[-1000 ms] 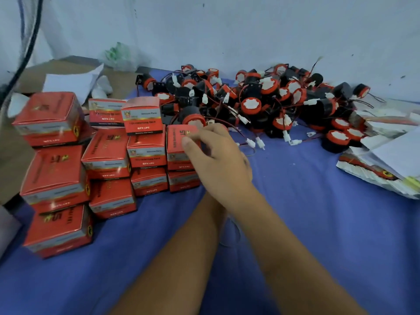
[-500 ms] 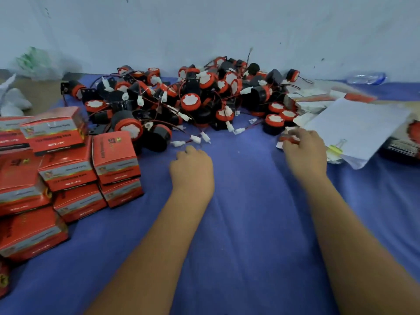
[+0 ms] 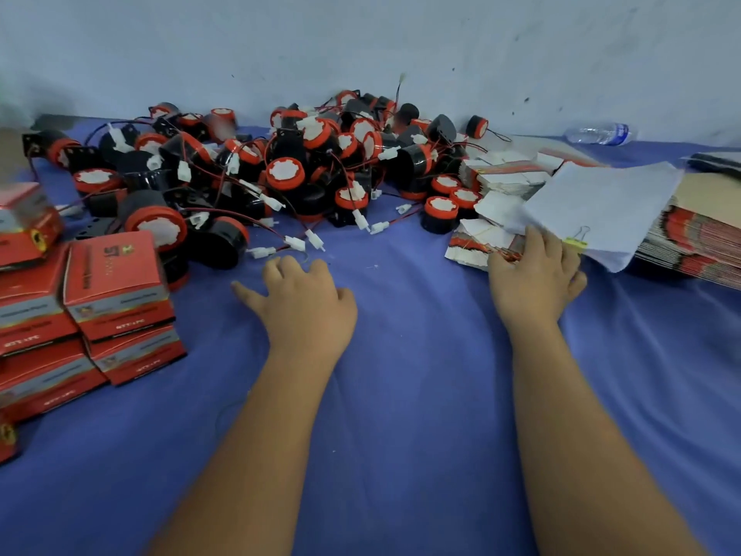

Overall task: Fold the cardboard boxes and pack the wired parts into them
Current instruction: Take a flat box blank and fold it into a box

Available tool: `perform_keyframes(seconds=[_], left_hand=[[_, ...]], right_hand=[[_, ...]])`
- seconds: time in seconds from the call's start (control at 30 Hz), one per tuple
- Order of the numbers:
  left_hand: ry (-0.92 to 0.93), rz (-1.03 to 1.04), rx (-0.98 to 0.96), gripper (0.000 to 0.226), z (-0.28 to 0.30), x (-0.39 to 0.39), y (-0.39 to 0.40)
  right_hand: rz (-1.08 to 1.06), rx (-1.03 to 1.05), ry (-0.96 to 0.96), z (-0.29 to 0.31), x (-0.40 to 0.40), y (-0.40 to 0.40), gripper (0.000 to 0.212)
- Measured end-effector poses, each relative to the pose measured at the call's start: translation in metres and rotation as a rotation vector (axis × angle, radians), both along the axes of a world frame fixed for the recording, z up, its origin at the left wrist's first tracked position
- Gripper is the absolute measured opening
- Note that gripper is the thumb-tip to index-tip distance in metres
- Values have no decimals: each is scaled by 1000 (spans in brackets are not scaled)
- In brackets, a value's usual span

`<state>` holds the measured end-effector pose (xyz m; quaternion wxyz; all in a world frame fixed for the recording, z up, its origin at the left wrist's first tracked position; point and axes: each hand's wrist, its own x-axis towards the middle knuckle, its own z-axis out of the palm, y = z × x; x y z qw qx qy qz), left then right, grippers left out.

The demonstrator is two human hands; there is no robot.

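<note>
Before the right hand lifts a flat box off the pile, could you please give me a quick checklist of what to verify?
1. Right hand on the flat box blanks: ok, it touches them.
2. One blank separated: cannot tell, fingers hidden.
3. Left hand free: ok, holds nothing, over the blue cloth.
4. Wired parts within reach: ok, piled just beyond the left hand.
5. Clipped white papers clear of the blanks: not ok, they overlap them.

A matt blue cloth covers the bench. The folded boxes at its left edge are glossy red cardboard. The wired parts along the back edge look like shiny black and red plastic. White paper sheets lie at the right edge.
</note>
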<state>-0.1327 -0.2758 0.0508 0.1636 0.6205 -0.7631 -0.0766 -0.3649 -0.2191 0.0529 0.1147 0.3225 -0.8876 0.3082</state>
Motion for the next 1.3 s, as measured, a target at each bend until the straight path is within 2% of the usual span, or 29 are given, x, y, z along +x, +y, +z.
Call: perform_keyframes(seconds=[0.1, 0.2, 0.33, 0.47, 0.67, 0.73, 0.83, 0.93, 1.0, 1.07, 1.17, 1.23, 1.3], left_hand=[[-3, -47, 4, 22, -1, -3, 2], [-1, -63, 13, 24, -1, -3, 2], [23, -78, 38, 27, -1, -2, 1], [28, -82, 42, 31, -1, -2, 1], [20, -86, 37, 30, -2, -3, 1], [29, -87, 29, 26, -2, -3, 1], [37, -83, 23, 23, -3, -2, 1], [40, -68, 26, 24, -4, -2, 0], [53, -64, 4, 23, -4, -1, -1], [150, -120, -24, 25, -5, -1, -3], [544, -320, 96, 31, -4, -3, 1], [826, -415, 176, 16, 1, -1, 2], [1113, -403, 235, 22, 7, 3, 2]], right_hand=[[-61, 13, 9, -1, -5, -2, 58], [-168, 12, -74, 0, -13, -2, 54], [-88, 105, -165, 1, -19, 0, 45], [-14, 255, -37, 0, -12, -2, 40], [-25, 292, 231, 6, 8, -5, 34], [44, 276, 307, 6, 15, -8, 37], [177, 215, 291, 6, 27, -11, 34], [253, 244, 348, 8, 38, -12, 26], [317, 143, 423, 13, 48, -13, 18], [395, -77, 537, 20, 64, -13, 7], [568, -459, 686, 23, 101, -19, 16], [680, -541, 586, 23, 131, -28, 16], [741, -575, 316, 20, 152, -36, 12]])
